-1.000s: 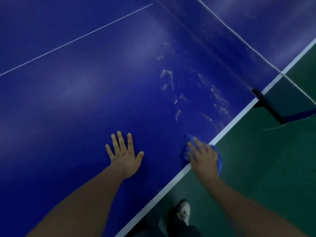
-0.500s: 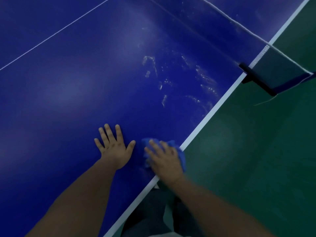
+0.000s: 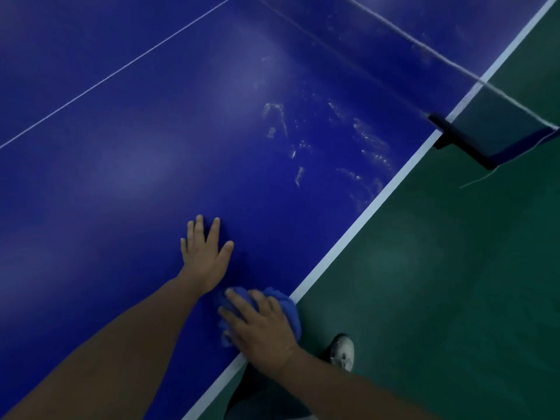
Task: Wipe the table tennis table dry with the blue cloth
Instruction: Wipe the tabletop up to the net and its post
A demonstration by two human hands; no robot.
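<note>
Head view, from where I watch at the remote desk: a blue tabletop [image 3: 121, 177] fills the frame to the left of both hands, crossed by a thin white centre line [image 3: 121, 68] well beyond the fingertips. That stretch looks dull and even, with no beads that I can make out, so I judge it dry or never wet.

The left hand [image 3: 206, 256] lies flat on the tabletop, fingers straight and a little spread, holding nothing. It looks like a brace for the lean.

Just nearer the body and to its right, the right hand [image 3: 260, 328] bears down on the blue cloth [image 3: 288, 307], fingers curled over the bunched fabric. The cloth sits on the tabletop, touching the white edge line [image 3: 363, 222].

Ahead of the right hand and off to its right, pale water streaks [image 3: 363, 140] glisten between the cloth and the net [image 3: 500, 125], well apart from the cloth. More faint marks show beyond the net's top cord.

Further right stands the dark net clamp [image 3: 460, 144], then green floor [image 3: 454, 298], with a shoe [image 3: 344, 351] just right of the right wrist.

My reading: the wipe is under way at the near edge, and the main wet patch by the net is yet to be reached.
</note>
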